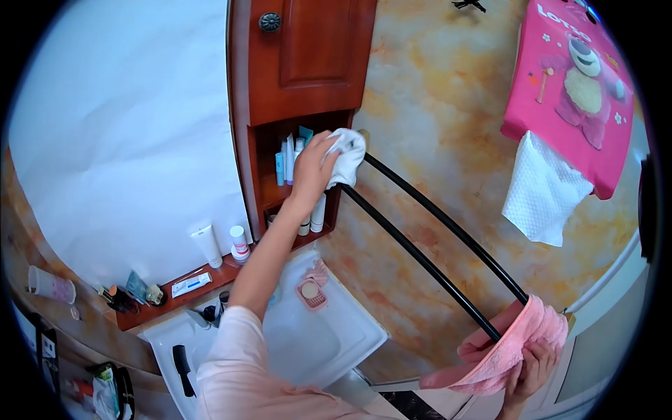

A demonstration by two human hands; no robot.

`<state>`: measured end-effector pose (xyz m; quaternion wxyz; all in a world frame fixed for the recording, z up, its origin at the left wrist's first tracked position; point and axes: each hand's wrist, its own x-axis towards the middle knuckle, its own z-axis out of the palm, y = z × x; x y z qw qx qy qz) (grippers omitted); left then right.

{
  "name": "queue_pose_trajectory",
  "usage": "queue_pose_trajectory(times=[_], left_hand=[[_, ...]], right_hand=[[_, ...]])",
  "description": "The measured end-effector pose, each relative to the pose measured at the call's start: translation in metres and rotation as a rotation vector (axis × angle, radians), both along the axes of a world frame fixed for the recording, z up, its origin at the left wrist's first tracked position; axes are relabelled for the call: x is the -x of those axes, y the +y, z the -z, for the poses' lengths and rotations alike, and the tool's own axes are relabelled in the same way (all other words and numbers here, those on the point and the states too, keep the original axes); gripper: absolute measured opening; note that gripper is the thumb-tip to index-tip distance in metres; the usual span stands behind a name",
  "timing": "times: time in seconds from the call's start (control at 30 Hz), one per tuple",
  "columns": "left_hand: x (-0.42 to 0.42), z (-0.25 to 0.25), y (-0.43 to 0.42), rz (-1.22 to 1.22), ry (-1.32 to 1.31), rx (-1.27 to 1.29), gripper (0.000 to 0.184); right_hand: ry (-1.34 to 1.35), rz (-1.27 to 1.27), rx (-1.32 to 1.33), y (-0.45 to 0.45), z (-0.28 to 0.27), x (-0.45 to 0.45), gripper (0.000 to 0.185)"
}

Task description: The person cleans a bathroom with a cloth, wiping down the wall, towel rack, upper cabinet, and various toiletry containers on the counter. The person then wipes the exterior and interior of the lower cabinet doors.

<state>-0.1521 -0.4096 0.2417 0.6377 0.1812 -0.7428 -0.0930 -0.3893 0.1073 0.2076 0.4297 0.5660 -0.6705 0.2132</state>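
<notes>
My left hand point(313, 168) is up at the far end of two black rails point(427, 262), its fingers closed on a white cloth point(348, 157) bunched there. The rails run down to the right along the marbled wall. At their near end a pink towel point(514, 346) hangs over the rails, and my right hand point(535, 367) grips its lower right part, fingers curled on the fabric.
A white sink point(315, 343) holds a pink soap dish point(311, 292) and a black comb point(183, 369). Tubes and bottles stand on the wooden shelf point(168, 301) and in the cabinet point(308, 63). White tissue point(546, 189) hangs from a pink cover point(574, 91).
</notes>
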Motion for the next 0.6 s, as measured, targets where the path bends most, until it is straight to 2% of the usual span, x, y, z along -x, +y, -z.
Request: queue_pose_trajectory(times=[0.17,0.27,0.33,0.37,0.47,0.57,0.6], left_hand=[[0.003,0.038,0.027,-0.105,0.273,-0.039,0.029],[0.006,0.020,0.010,-0.162,0.123,-0.022,0.029],[0.010,-0.013,0.000,-0.053,-0.048,-0.047,0.028],[0.018,-0.024,-0.013,-0.103,-0.137,0.033,0.028],[0.038,-0.061,-0.022,-0.095,-0.408,-0.043,0.027],[0.035,-0.064,-0.023,-0.035,-0.413,-0.119,0.026],[0.030,-0.057,-0.021,0.000,-0.323,-0.107,0.026]], right_hand=[[0.024,-0.007,-0.014,0.000,-0.003,0.002,0.017],[0.034,0.005,-0.009,-0.001,-0.003,0.000,0.017],[0.002,0.001,0.002,0.001,0.000,0.002,0.017],[-0.015,-0.005,0.004,0.001,0.002,0.002,0.018],[0.006,0.015,-0.013,0.000,-0.001,0.000,0.018],[-0.006,0.010,-0.003,0.001,0.000,0.000,0.019],[-0.005,0.010,-0.007,0.001,0.000,0.000,0.019]])
